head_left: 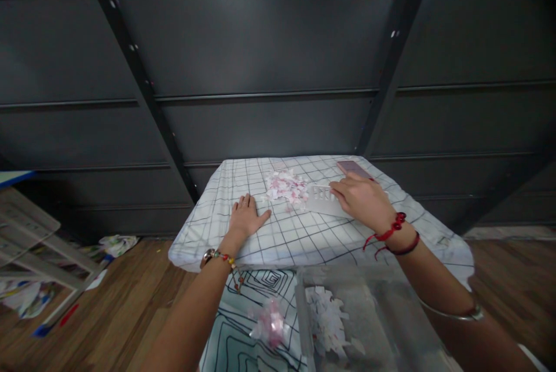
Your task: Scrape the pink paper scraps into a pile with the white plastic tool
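My left hand (247, 218) lies flat on the white grid-patterned cloth (256, 250), fingers spread, with nothing in it. To its right is a loose pile of small white and pink pieces (286, 185). My right hand (362, 198) pinches a flat white plate (326, 201) with a row of small marks or slots along its upper edge. The plate's left end is beside the pile, and its right end is hidden behind my fingers. Just behind my right hand, a pinkish flat rectangular thing (353, 168) rests on the cloth, partly covered.
In front of the table stands a clear plastic bin (304, 325) with white paper-like pieces (328, 320) inside. Left of it, a clear bag with pink contents (271, 323) rests on patterned fabric (234, 331). A dark panelled wall (269, 59) rises behind; a shelf frame (39, 239) stands far left.
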Motion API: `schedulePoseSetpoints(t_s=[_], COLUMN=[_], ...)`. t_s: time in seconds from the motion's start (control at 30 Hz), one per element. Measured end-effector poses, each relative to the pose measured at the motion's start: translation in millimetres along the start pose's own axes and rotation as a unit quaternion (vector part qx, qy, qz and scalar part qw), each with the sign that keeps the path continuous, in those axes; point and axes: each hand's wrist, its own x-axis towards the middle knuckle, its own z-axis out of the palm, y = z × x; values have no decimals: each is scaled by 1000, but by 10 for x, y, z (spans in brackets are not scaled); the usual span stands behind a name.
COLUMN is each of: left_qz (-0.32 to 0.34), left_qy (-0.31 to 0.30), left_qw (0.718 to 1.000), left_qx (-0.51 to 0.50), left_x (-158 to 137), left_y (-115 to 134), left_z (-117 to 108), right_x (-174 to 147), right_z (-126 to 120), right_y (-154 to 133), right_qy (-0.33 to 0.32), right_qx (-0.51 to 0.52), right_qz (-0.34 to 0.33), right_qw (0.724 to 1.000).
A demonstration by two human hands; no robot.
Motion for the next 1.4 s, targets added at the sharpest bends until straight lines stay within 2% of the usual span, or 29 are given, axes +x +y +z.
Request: schedulePoseSetpoints(t_s=[0.2, 0.3, 0.43, 0.6, 0.77, 0.9, 1.4], left_qz=[-2, -5, -5, -5, -6, -5, 0], left_qy=[0, -1, -2, -1, 2, 6, -1], left_qw=[1000, 1000, 1000, 1000, 1000, 1000, 1000], left_qx=[1, 6, 8, 5, 1, -2, -6], left_x=[-9, -18, -22, -15, -18, -18, -22], left_y=[2, 20, 31, 18, 10, 3, 15], left_z=[-10, -28, -41, -23, -7, -1, -13], right_x=[70, 99, 123, 86, 30, 55, -5], right_z=[4, 10, -20, -42, -16, 15, -6], right_y=[-49, -77, -94, -85, -62, -55, 1], right_qy=[1, -7, 17, 28, 15, 29, 24], right_qx=[6, 21, 42, 53, 120, 132, 203], right_qz=[-15, -56, -93, -93, -127, -113, -147], right_qw=[1000, 998, 995, 994, 985, 984, 968])
